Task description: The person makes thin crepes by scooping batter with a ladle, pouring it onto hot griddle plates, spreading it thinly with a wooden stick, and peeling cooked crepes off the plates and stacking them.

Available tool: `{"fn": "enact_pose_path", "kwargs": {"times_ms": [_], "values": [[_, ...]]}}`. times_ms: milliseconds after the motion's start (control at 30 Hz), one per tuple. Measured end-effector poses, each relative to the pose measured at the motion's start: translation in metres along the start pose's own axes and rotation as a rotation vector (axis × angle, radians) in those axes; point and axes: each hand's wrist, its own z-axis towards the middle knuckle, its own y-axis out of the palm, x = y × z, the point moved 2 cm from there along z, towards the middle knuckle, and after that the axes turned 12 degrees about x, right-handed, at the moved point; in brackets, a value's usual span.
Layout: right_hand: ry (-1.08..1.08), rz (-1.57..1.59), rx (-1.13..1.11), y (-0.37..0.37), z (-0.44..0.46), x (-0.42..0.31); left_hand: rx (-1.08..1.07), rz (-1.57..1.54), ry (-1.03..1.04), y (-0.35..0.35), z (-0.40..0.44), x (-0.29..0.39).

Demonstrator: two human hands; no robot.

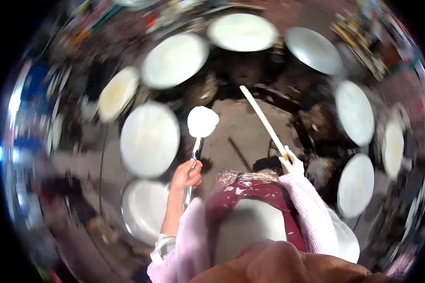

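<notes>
My left hand (188,174) is wrapped around the metal handle of a ladle, whose round bowl (203,121) looks full of something bright white. The ladle is held up over the ground in front of me. In my right hand (292,162) is a long, thin, pale wooden stick (263,118), gripped at its near end and pointing forward and to the left. A large round whitish disc (150,140) lies to the left of the ladle. Below it, near my left forearm, is a wide basin (144,207) with white contents. The surface details are blurred.
More round pale discs curve around me: front left (175,60), front (243,32), grey-toned front right (313,50), and right (355,113). Another disc (356,185) lies near my right elbow. Dark, sooty structures sit between them. Sticks or wood pieces (359,47) lie at the far right.
</notes>
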Motion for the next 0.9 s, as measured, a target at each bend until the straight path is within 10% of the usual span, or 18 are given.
{"fn": "enact_pose_path", "kwargs": {"times_ms": [400, 533, 733, 900], "values": [[0.188, -0.009, 0.555, -0.202, 0.158, 0.016, -0.447, 0.295, -0.276, 0.495, 0.287, 0.065], [0.113, -0.153, 0.618, -0.216, 0.263, -0.072, -0.389, 0.635, 0.056, 0.633, 0.360, 0.077], [-0.085, -0.292, 0.747, -0.177, 0.427, -0.118, -0.358, 0.542, 0.114, 0.726, 0.494, 0.052], [0.242, -0.712, 0.597, -0.135, 0.481, -0.120, -0.341, 0.846, 0.359, 0.718, 0.571, 0.052]]}}
